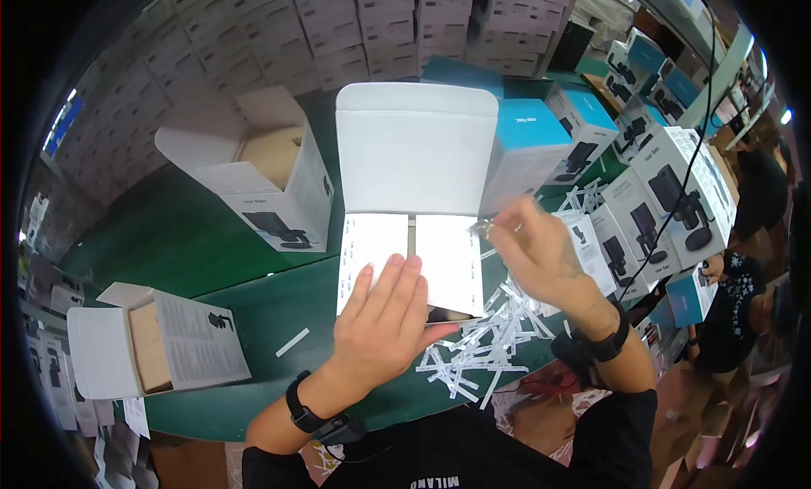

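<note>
White box [414, 202] with its lid flipped up stands in the middle of the green table [194, 236], right in front of the person. Two flat white inner flaps [452, 261] cover the top of it.

The left hand [384, 320] lies flat on the near part of those flaps. Its fingers are spread out straight and it grips nothing; it just presses down. A black band is on that wrist.

The right hand [541, 248] is up at the right edge of the box. Its finger and thumb are pinched together on a tiny thing [483, 228] at the corner of the right flap. It is too small to tell what it is. This wrist has a black band too.

Just to the right of the left hand, near the table edge, lies a messy pile of thin white paper strips [481, 350]. One lone strip [292, 342] lies to the left of the hand.

On the far left stands another open white box [253, 164] with brown card inside. On the near left lies an open box with a printed leaflet [198, 337] on top. To the right are many closed blue and white boxes [583, 134], each with a picture of a dark gadget. Far back, more white cartons [338, 24] are stacked in a wall.

At the far right edge, another person in dark clothes [735, 307] is close to the table.
</note>
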Demonstrator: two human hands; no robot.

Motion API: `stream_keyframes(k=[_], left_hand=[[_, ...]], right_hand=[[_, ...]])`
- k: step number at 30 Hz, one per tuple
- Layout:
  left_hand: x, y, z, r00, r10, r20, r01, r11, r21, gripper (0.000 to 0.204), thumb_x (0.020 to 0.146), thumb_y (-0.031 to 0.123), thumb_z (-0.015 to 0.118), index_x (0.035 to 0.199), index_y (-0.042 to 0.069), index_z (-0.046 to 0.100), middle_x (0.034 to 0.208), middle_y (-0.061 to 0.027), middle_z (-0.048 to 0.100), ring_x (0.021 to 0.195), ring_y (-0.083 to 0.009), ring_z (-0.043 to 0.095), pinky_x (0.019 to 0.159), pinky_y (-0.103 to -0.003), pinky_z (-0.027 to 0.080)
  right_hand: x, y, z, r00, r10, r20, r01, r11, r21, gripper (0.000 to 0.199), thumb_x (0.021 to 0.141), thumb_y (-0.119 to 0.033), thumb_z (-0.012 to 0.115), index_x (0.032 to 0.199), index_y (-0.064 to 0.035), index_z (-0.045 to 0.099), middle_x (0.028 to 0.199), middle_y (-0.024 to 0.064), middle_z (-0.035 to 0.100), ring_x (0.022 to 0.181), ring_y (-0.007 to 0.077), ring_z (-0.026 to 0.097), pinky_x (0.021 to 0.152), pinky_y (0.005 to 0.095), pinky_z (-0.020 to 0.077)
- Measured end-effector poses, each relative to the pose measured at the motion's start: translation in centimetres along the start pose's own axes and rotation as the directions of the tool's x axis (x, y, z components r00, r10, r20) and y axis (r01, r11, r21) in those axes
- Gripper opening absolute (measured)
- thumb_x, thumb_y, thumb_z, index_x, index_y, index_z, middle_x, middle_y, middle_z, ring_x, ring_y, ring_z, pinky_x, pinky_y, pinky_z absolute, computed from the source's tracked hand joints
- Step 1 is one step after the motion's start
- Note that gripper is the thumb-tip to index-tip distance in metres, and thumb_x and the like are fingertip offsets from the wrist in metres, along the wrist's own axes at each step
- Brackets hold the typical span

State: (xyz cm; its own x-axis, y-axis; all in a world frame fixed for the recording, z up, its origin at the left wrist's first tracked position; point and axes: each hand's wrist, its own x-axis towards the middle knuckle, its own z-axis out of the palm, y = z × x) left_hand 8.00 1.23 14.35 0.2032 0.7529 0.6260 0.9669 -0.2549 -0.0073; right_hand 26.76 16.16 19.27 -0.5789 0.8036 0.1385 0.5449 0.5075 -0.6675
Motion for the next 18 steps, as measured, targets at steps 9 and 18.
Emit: stream_keyframes(k=[9,18], left_hand=[[0.2,0.3,0.5,0.997,-0.013,-0.07,0.013,1.0,0.004,0.059,0.072,0.049,0.076,0.098,-0.003,0.066,0.11,-0.0194,0.068,0.11,-0.0331,0.065,0.096,-0.045,0.046],[0.2,1.0,1.1,0.993,-0.047,-0.112,0.048,0.999,0.005,0.05,0.074,0.044,0.079,0.093,-0.001,0.068,0.104,-0.0167,0.071,0.103,-0.0284,0.068,0.088,-0.038,0.049]], right_hand=[[0.5,0.9,-0.6,0.934,-0.335,-0.121,0.311,0.933,-0.18,0.014,0.083,-0.012,0.068,0.083,-0.0017,0.058,0.075,0.0145,0.065,0.065,0.0292,0.066,0.058,0.0344,0.0491],[-0.5,-1.5,2.2,0.991,-0.122,-0.057,0.134,0.845,0.518,0.021,0.082,-0.014,0.074,0.078,-0.0004,0.059,0.066,0.0059,0.062,0.059,0.0075,0.055,0.053,0.0256,0.0424]])
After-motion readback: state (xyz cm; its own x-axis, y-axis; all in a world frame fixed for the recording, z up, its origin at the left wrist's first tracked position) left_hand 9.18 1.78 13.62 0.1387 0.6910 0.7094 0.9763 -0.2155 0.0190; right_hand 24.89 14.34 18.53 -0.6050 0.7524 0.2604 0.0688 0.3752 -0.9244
